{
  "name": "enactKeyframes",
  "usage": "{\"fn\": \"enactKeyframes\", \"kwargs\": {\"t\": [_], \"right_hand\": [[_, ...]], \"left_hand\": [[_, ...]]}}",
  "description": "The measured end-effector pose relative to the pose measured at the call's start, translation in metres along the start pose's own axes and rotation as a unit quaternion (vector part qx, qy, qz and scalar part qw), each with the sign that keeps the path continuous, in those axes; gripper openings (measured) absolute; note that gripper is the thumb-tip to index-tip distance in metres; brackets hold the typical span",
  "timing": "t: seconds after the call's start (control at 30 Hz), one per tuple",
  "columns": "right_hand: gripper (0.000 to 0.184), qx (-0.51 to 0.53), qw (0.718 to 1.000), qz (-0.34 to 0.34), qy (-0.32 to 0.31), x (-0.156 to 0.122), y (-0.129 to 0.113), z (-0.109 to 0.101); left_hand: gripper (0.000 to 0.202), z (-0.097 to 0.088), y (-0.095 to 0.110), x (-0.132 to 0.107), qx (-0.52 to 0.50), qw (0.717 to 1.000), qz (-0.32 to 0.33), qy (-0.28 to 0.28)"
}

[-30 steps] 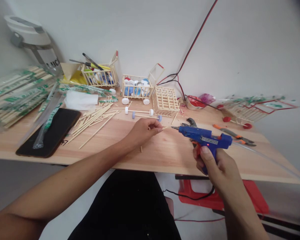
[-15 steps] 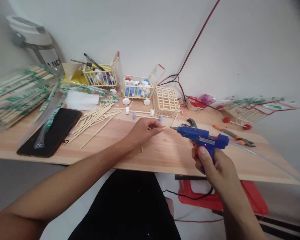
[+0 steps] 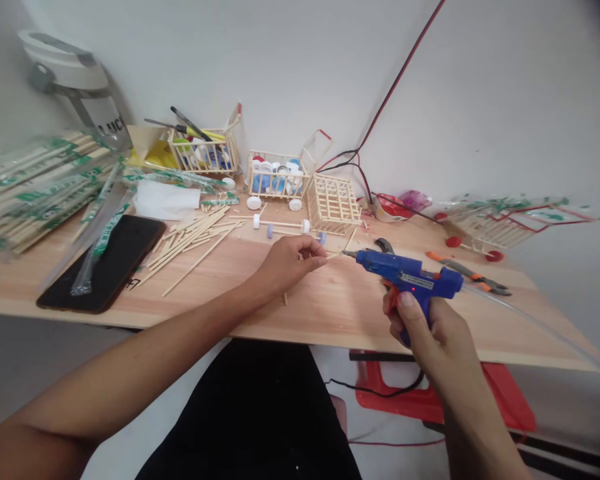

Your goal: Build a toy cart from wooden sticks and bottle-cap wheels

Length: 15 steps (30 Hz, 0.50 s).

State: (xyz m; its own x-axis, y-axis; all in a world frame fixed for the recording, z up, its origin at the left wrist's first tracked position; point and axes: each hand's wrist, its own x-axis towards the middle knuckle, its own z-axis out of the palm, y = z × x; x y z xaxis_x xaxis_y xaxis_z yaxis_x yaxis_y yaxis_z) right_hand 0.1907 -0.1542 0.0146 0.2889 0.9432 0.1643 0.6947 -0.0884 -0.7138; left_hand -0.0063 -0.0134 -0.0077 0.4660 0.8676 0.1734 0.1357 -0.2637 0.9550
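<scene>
The left hand point(image 3: 291, 261) pinches a thin pale wooden stick point(image 3: 333, 255); the right hand point(image 3: 427, 321) grips a blue plastic glue gun point(image 3: 395, 268), its metal nozzle at the stick's far end, whether touching is unclear. Behind stands a pale slatted wooden basket point(image 3: 333, 203). Orange-handled metal pliers point(image 3: 473, 274) lie rightward; loose pale wooden sticks point(image 3: 193, 243) lie left, near a black rectangular phone point(image 3: 117, 263).

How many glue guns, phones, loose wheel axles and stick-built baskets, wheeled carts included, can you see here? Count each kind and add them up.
Glue gun: 1
Phone: 1
Loose wheel axles: 2
Stick-built baskets: 4
Total: 8
</scene>
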Motion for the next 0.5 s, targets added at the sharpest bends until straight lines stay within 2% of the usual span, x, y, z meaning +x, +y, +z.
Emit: {"fn": "enactKeyframes", "kwargs": {"t": [0.27, 0.5], "right_hand": [[0.043, 0.021, 0.999, 0.040, -0.011, 0.0000, -0.0023, 0.0034], [0.047, -0.018, 1.000, 0.023, -0.011, -0.0013, -0.0058, 0.0045]], "left_hand": [[0.003, -0.0002, 0.0011, -0.0012, 0.000, 1.000, 0.004, -0.004], [0.008, -0.0009, -0.0016, -0.0003, -0.034, 0.999, 0.003, 0.006]]}}
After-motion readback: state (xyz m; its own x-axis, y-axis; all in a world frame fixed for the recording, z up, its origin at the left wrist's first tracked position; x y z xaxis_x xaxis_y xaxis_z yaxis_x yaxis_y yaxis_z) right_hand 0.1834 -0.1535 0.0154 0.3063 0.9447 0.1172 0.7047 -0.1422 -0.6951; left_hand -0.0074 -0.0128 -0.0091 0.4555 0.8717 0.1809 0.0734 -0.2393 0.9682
